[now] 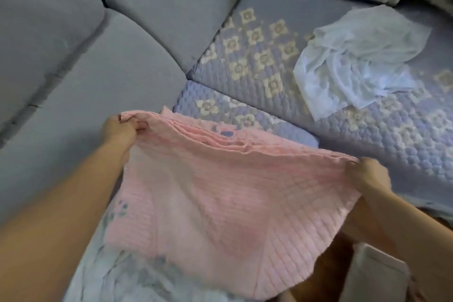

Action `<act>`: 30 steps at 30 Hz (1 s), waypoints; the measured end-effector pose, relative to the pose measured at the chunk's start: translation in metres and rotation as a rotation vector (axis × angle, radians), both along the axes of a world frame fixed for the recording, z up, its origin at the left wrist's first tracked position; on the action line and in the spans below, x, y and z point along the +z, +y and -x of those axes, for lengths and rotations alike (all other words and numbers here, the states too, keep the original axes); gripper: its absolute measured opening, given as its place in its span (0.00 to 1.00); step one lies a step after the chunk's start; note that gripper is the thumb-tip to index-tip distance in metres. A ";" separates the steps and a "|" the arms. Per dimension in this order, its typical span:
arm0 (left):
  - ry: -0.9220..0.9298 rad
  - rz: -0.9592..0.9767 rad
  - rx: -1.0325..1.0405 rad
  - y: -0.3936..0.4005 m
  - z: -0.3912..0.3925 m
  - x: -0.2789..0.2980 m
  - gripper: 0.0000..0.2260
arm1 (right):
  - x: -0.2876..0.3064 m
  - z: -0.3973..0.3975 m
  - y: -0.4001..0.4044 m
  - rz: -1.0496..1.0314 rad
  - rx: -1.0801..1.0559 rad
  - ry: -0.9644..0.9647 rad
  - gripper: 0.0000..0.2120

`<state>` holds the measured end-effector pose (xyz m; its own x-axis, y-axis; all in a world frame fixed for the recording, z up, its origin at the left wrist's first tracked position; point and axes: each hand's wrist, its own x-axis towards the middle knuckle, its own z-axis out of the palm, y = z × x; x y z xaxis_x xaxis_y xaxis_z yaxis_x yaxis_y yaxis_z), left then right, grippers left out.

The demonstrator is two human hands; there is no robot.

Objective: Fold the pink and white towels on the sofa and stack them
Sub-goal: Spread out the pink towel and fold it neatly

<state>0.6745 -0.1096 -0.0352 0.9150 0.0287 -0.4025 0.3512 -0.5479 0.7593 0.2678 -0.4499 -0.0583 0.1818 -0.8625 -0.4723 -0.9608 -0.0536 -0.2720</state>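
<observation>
A pink waffle-textured towel [215, 198] hangs spread out in front of me, held up by its top edge over the sofa's front. My left hand [120, 129] pinches its top left corner. My right hand [372, 175] grips the top right corner. The towel's top edge shows several layers bunched together. A white towel [355, 56] lies crumpled and unfolded on the patterned sofa seat at the upper right, apart from both hands.
The grey sofa cushions [98, 61] fill the left and back. A quilted lilac cover with flower motifs [257, 56] lies over the seat. Pale printed fabric [117, 274] shows below the pink towel. A white object [377, 274] sits at the lower right.
</observation>
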 end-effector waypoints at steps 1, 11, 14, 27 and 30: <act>-0.002 -0.039 0.005 -0.017 -0.011 -0.026 0.07 | -0.028 -0.013 -0.016 -0.017 0.004 0.025 0.07; -0.072 -0.667 -0.395 -0.079 -0.065 -0.195 0.09 | -0.199 -0.066 -0.061 -0.087 -0.012 0.226 0.15; -0.215 -0.733 -0.340 -0.073 -0.057 -0.181 0.13 | -0.186 -0.055 -0.060 0.046 -0.040 0.151 0.15; -0.455 -0.778 -0.107 -0.116 -0.052 -0.161 0.15 | -0.173 -0.071 -0.086 0.217 -0.311 0.041 0.17; -0.192 -0.732 -0.226 -0.114 -0.060 -0.180 0.15 | -0.190 -0.068 -0.088 0.082 -0.211 0.130 0.16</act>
<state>0.7346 -0.2234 -0.2151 0.9818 0.0303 -0.1873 0.0709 -0.9742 0.2141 0.3353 -0.5377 -0.2482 -0.0635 -0.9114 -0.4067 -0.9797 0.1345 -0.1484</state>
